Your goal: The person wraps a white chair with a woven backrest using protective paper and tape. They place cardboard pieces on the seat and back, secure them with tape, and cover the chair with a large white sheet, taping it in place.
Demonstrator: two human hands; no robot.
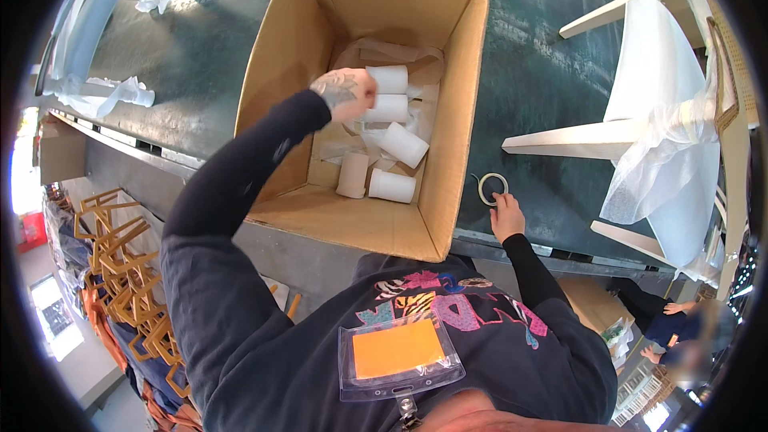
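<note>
A tall cardboard box stands open in front of me on the dark green table. Several white rolls lie in it on crumpled white wrapping, with one beige roll near its front left. My left hand reaches over the left wall into the box, fingers curled closed beside the ends of two upper white rolls. Whatever is inside those fingers is hidden. To the right of the box, my right hand pinches the near edge of a cream roll of tape, whose short loose end sticks out leftward.
A white chair with pale legs and loose wrapping lies on the table at right. Wrapped pale furniture occupies the far left. Wooden frames are piled at lower left. Another person is at lower right.
</note>
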